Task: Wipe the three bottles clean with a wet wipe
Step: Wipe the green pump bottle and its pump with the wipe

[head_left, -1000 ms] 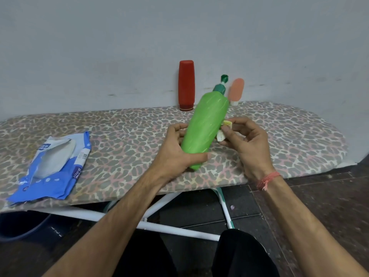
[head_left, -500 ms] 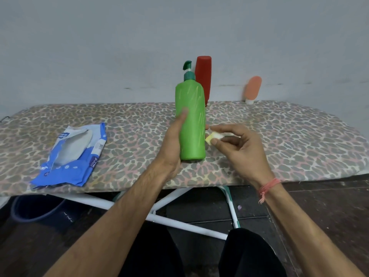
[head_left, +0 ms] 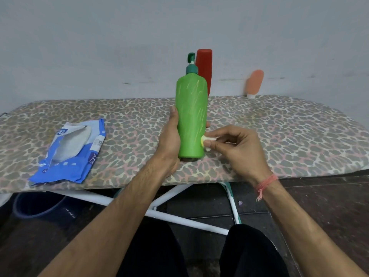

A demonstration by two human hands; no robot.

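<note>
A tall green pump bottle point(head_left: 191, 116) stands upright on the leopard-print ironing board point(head_left: 279, 136). My left hand point(head_left: 169, 140) wraps around its left side and grips it. My right hand point(head_left: 233, 146) pinches a small bunched-up wet wipe point(head_left: 206, 139), which touches the bottle's lower right side. A red bottle point(head_left: 204, 66) stands behind the green one against the wall, partly hidden by it. A small orange tube bottle point(head_left: 254, 83) leans on its white cap against the wall at the back right.
A blue wet-wipe pack point(head_left: 69, 152) lies open on the board's left part. Under the board are white legs point(head_left: 179, 216) and a dark bucket point(head_left: 36, 204) at left. A grey wall stands right behind the board.
The green bottle went from tilted in both hands to standing upright on the board. My right hand brought the wipe against its lower right side.
</note>
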